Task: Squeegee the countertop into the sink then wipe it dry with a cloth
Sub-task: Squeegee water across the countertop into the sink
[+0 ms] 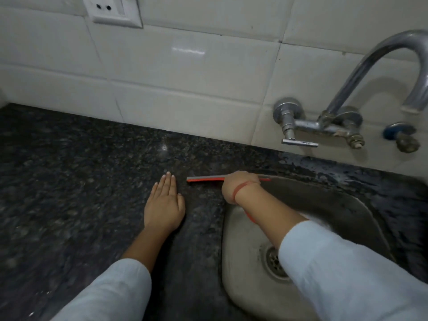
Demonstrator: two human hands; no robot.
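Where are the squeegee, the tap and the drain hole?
squeegee (206,178), head view, on the red-and-grey blade.
tap (363,70), head view, on the curved metal spout.
drain hole (274,260), head view, on the metal strainer.

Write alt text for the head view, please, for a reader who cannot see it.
The right hand holds a squeegee at the back-left rim of the sink, its blade on the dark countertop. The left hand rests flat beside it; a tap juts from the tiled wall.
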